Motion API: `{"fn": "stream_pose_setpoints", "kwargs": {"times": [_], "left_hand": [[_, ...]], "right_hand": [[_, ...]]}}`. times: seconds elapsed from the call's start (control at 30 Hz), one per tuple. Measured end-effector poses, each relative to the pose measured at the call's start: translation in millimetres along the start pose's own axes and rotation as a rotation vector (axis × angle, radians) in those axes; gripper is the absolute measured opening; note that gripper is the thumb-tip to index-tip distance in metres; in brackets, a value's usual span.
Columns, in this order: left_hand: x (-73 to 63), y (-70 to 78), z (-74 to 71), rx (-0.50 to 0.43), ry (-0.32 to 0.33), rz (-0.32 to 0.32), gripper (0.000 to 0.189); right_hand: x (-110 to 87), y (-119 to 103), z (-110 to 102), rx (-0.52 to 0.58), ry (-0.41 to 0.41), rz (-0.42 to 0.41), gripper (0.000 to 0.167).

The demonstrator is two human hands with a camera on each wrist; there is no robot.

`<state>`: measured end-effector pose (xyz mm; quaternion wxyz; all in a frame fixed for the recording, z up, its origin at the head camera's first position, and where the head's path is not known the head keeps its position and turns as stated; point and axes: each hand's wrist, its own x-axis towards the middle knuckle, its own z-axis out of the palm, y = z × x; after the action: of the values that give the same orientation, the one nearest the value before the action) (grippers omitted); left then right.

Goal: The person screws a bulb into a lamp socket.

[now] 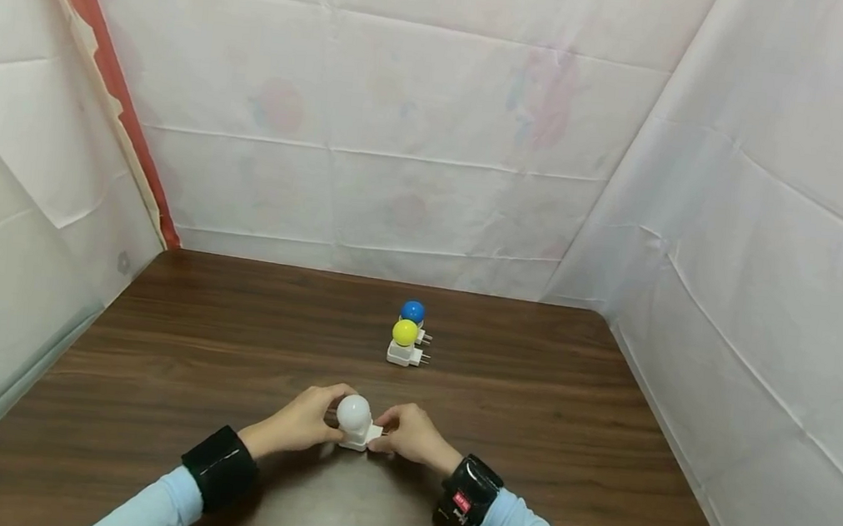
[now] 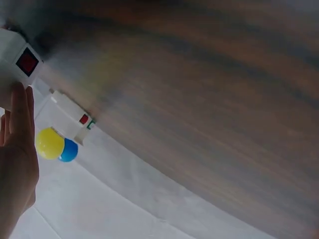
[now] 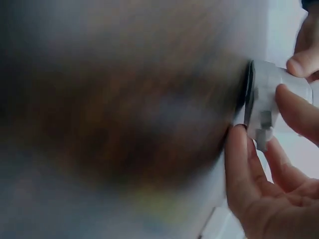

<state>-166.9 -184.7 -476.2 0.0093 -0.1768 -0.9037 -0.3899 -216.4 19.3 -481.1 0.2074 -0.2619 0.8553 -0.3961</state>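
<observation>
A white bulb (image 1: 354, 412) stands upright in a white plug-in lamp socket (image 1: 353, 442) near the front middle of the table. My left hand (image 1: 305, 422) holds the socket from the left, thumb and fingers around its side. From the right, my right hand (image 1: 414, 436) pinches the socket's plug end. In the left wrist view a dark red switch (image 2: 27, 61) shows on the socket, with the left hand (image 2: 19, 154) against it. The right wrist view has the right hand (image 3: 271, 184) gripping the white socket (image 3: 264, 99); the prongs are mostly hidden.
Farther back stand two similar sockets with a yellow bulb (image 1: 404, 332) and a blue bulb (image 1: 413, 311), their prongs pointing right. The brown wooden table (image 1: 236, 322) is bounded by white sheeting (image 1: 412, 204) behind and on both sides.
</observation>
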Motion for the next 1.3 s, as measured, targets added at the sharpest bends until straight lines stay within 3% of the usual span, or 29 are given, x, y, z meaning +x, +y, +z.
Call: {"fn": "stream_pose_setpoints", "kwargs": {"times": [0.1,0.23,0.33,0.53,0.67,0.77,0.97,1.13,1.3], "left_hand": [[0.7,-2.3,-1.9,-0.043,-0.036,-0.008,0.045],[3.7,-5.5,-6.3,-0.062,-0.054,-0.014,0.044],[7.7,-7.9,-9.9,-0.016,0.02,-0.063,0.04],[27.6,-15.2,-7.4,0.085,0.228,-0.222,0.042],[47.2,-21.2,-4.4,0.137,0.299,-0.234,0.046],[60.8,-28.8,-4.6,0.131,0.336,-0.231,0.042],[79.2,-38.8,-10.3,0.071,0.319,-0.248,0.038],[94.0,-38.8,-9.0,0.039,0.279,-0.262,0.037],[106.7,-42.9,-7.1,-0.001,0.263,-0.319,0.039]], "right_hand": [[2.5,-8,1,-0.21,0.009,-0.046,0.019],[9.4,-16,3,-0.33,0.012,-0.072,0.016],[18.4,-20,5,-0.362,0.06,-0.084,0.017],[52.9,-13,6,-0.388,0.218,-0.115,0.027],[67.2,-14,3,-0.411,0.301,-0.06,0.034],[73.2,-16,4,-0.477,0.369,-0.084,0.038],[78.0,-22,12,-0.776,0.488,-0.21,0.025],[72.8,-21,21,-1.074,0.518,-0.292,0.011],[69.3,-20,23,-1.157,0.539,-0.305,0.006]]}}
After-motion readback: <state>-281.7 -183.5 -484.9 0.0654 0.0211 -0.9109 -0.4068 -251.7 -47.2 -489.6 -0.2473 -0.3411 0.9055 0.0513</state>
